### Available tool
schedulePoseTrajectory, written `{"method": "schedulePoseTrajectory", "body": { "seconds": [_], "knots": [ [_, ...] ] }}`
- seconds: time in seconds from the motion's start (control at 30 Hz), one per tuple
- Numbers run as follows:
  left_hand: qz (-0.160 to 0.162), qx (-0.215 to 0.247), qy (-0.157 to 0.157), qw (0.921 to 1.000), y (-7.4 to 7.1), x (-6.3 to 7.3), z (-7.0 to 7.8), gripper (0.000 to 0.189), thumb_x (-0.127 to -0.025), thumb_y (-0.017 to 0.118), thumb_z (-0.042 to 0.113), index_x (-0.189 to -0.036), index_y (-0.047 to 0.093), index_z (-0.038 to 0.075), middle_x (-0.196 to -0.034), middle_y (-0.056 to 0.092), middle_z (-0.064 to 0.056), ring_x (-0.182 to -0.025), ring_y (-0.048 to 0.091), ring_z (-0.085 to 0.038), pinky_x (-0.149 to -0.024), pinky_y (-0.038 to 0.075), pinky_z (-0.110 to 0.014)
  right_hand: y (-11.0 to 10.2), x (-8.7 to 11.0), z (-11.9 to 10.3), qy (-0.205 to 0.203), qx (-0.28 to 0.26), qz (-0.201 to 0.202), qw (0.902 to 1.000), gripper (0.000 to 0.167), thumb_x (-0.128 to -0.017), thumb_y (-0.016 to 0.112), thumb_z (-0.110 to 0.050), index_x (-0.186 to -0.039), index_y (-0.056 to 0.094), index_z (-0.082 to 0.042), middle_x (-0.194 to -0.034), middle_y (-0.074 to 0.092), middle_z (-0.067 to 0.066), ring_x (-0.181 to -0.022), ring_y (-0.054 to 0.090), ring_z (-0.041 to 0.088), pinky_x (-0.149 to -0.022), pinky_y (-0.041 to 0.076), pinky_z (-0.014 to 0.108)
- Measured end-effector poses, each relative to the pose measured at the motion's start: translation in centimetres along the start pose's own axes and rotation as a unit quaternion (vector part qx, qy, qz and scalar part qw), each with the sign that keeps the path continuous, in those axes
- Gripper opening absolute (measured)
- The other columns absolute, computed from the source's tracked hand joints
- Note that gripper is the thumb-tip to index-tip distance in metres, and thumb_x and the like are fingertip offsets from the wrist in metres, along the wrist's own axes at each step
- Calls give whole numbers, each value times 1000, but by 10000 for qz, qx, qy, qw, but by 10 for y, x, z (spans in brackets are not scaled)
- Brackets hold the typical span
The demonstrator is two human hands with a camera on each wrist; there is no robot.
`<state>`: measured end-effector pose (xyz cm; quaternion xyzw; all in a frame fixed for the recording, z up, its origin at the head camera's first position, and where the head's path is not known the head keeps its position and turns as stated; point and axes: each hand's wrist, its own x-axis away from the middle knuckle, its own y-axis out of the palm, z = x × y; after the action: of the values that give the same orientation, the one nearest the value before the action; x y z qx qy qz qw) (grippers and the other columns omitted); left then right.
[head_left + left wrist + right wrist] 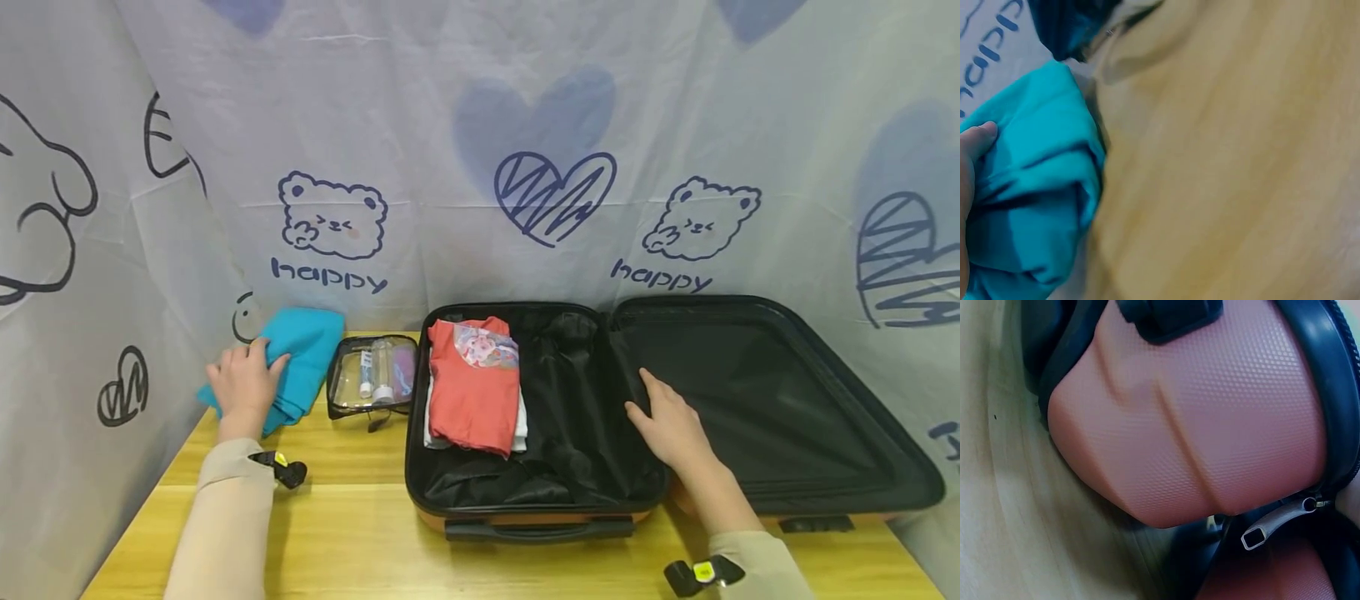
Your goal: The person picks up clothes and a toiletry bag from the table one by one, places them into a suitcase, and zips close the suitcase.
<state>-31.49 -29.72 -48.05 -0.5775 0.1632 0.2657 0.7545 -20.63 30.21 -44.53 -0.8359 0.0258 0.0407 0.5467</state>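
Observation:
At the left, a folded teal cloth lies on the table against the curtain, and my left hand grips it from above. In the left wrist view the thumb lies across the bunched teal folds; the other fingers are out of that view. My right hand rests with extended fingers at the hinge side of an open suitcase. Inside its left half sits a folded red shirt with a picture print, on top of a white cloth.
Between the teal cloth and the suitcase is a clear zipped pouch with small bottles. The suitcase lid lies open to the right. A zipper pull hangs at the orange shell. A printed curtain stands close behind.

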Motion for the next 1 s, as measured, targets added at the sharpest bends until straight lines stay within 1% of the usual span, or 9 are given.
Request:
{"method": "schedulePoseTrajectory", "body": {
  "seconds": [0.1,0.13,0.27,0.33,0.43,0.6,0.73,0.87,1.0],
  "knots": [
    [499,86,242,9984,-6,-2,4,48,-89,70,33,-125,59,3,-114,60,-27,-103,49,-45,-86,33,-60,1,0,0,-4,5,16,10000,69,-100,47,-32,-153,21,1,-152,30,32,-138,30,51,-108,26,69],
    [670,129,334,9971,-8,-2,5,47,-89,71,33,-124,60,3,-112,61,-27,-102,50,-45,-85,33,-59,1,0,0,-2,3,23,10000,68,-100,47,-32,-153,21,1,-152,30,32,-138,30,51,-108,26,69],
    [1187,237,605,9908,-20,-5,15,47,-86,73,31,-123,62,3,-108,62,-27,-99,50,-44,-83,32,-58,1,0,0,-13,-13,46,10000,68,-100,47,-32,-153,21,2,-152,30,33,-137,30,52,-107,26,69],
    [1389,292,723,9872,-27,-7,20,47,-86,74,31,-122,62,3,-107,62,-26,-98,49,-44,-82,32,-58,1,0,0,-12,-20,41,10000,68,-100,47,-32,-153,21,2,-152,30,33,-137,30,52,-107,26,70],
    [1605,381,866,9825,-37,-9,29,47,-85,75,30,-121,63,3,-105,62,-26,-96,49,-45,-82,31,-58,2,0,0,-11,-26,29,10000,68,-100,47,-32,-153,21,2,-152,30,33,-137,30,52,-107,26,70],
    [1660,500,997,9798,-53,-15,45,48,-84,75,31,-121,63,3,-107,62,-26,-98,49,-45,-83,32,-59,2,0,0,15,-49,6,10000,69,-100,47,-32,-153,21,2,-152,29,33,-137,30,53,-107,26,70],
    [1659,527,1056,9790,-65,-15,60,48,-85,74,33,-122,63,4,-109,62,-25,-100,50,-45,-85,32,-60,2,0,0,7,-50,23,10000,68,-99,47,-32,-153,21,3,-152,29,34,-137,30,53,-107,26,70],
    [1663,677,1025,9784,-76,-15,80,48,-85,74,33,-122,63,5,-109,63,-25,-101,51,-44,-85,33,-59,2,-1,-1,1,-58,32,10000,68,-99,46,-32,-153,22,3,-151,29,34,-137,31,53,-107,26,70],
    [1702,916,994,9761,-84,-15,100,48,-86,73,34,-123,63,6,-111,64,-25,-103,53,-45,-84,34,-60,2,-2,-1,9,-74,31,10000,68,-99,46,-32,-152,21,3,-151,29,34,-137,31,53,-107,26,70]
  ]
}}
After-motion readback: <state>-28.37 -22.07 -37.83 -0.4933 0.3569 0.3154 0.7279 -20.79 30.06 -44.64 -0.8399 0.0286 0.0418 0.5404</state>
